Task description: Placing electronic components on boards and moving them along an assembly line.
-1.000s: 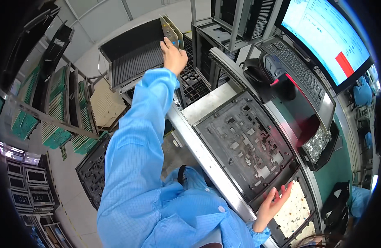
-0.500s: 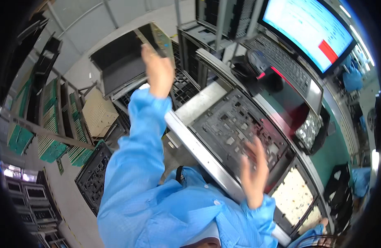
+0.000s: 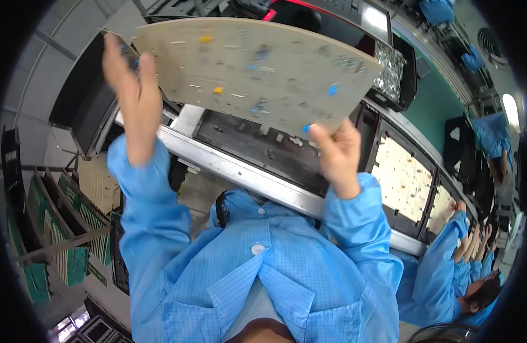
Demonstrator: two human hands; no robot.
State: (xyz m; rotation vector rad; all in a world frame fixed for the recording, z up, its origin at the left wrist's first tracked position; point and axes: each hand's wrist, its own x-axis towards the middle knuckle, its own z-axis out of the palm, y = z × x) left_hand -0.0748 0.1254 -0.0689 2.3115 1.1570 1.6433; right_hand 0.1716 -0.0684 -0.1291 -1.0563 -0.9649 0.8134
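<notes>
A large cream-coloured circuit board (image 3: 217,66) is raised and tilted over the workbench. Small blue, yellow and metal parts dot its face. Its lower right corner is in the grip of my right hand (image 3: 339,157), thumb on the near face. At the board's left edge, my left hand (image 3: 134,100) is blurred, its fingers stretched upward and its thumb apart; whether it touches the edge is unclear. Beneath the board lies a dark carrier tray (image 3: 235,134) with moulded recesses, partly hidden by it.
A metal rail (image 3: 235,171) runs along the bench in front of me. To the right, another cream board (image 3: 402,177) sits in a dark frame. Racks of green boards (image 3: 52,220) stand at the left. Co-workers in blue (image 3: 446,257) line the right side.
The circuit board has come up over the carrier tray, its right corner now in my right hand. My view has turned, and both hands appear at different places around the board.
</notes>
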